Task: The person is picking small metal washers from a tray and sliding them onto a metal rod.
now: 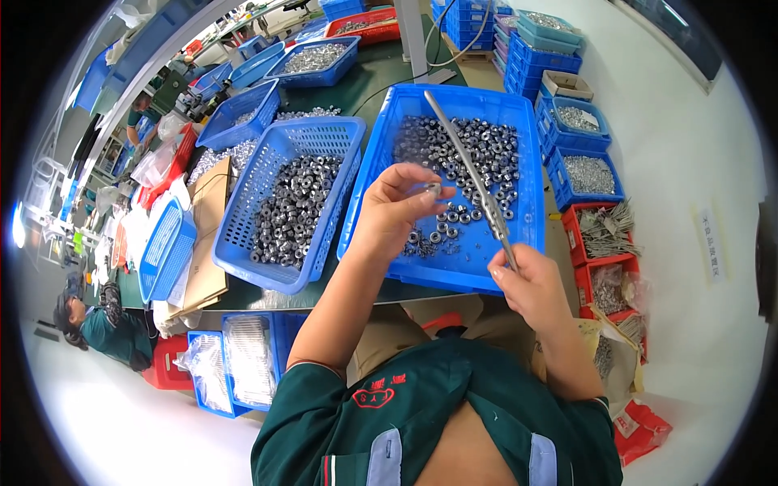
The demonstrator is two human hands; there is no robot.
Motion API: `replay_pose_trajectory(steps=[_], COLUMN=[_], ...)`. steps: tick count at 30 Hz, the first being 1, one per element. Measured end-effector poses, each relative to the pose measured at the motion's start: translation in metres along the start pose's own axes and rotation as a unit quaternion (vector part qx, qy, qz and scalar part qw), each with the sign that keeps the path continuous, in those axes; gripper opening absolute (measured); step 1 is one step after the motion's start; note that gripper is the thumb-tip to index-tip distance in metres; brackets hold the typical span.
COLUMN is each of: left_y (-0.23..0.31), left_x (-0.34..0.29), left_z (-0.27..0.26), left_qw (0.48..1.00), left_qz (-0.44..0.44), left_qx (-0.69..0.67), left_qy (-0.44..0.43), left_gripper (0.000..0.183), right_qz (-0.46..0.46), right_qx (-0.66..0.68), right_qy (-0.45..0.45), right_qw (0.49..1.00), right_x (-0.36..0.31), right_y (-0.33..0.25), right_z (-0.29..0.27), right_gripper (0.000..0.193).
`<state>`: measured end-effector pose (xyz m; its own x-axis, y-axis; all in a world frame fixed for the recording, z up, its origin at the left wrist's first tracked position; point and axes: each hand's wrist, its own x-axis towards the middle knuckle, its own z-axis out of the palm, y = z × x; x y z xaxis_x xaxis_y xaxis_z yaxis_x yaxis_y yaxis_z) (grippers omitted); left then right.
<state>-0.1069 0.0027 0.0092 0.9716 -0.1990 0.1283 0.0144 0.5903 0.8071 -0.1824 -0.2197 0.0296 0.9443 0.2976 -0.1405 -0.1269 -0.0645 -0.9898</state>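
My left hand (397,209) is closed in a pinch on a small, shiny metal nut (435,190), held above a blue tray (537,202). Wrapped round the lower end of a long metal rod (460,146), my right hand (531,285) keeps it slanting up and to the left across the tray. Toward my right hand the rod looks thicker and lumpy, as if nuts sit on it; I cannot tell how many. Many dark and silvery round nuts (494,150) lie in the tray, mostly in its far half, with smaller bits near its front left.
Left of the tray stands a blue perforated basket (347,162) filled with similar nuts. Beyond it are more blue bins (318,69) and cardboard (212,243). Blue crates (577,174) and red bins (604,235) of metal parts line the right side. Another person (113,332) sits at far left.
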Motion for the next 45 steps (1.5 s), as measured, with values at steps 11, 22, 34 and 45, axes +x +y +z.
replay_pose_trajectory(steps=[11, 22, 34, 45], left_y=[0.003, 0.0, 0.0, -0.018], left_x=[0.002, 0.012, 0.012, -0.002], left_z=[0.001, -0.011, -0.003, 0.034], left_qw=[0.995, 0.996, 0.997, 0.971], left_qz=[0.077, 0.011, -0.036, -0.17], left_qx=[0.066, -0.086, 0.034, 0.095], left_qy=[-0.018, -0.031, -0.054, -0.137], left_gripper=[0.028, 0.021, 0.036, 0.063], right_qz=[0.046, 0.084, 0.117, 0.125], right_qx=[-0.05, -0.029, -0.029, 0.111], right_qy=[-0.017, -0.074, -0.07, -0.054], right_qw=[0.998, 0.993, 0.99, 0.984], right_x=[-0.046, -0.062, -0.062, -0.03], right_y=[0.018, 0.018, 0.013, 0.016], right_z=[-0.031, -0.047, -0.04, -0.018], right_gripper=[0.011, 0.015, 0.016, 0.018])
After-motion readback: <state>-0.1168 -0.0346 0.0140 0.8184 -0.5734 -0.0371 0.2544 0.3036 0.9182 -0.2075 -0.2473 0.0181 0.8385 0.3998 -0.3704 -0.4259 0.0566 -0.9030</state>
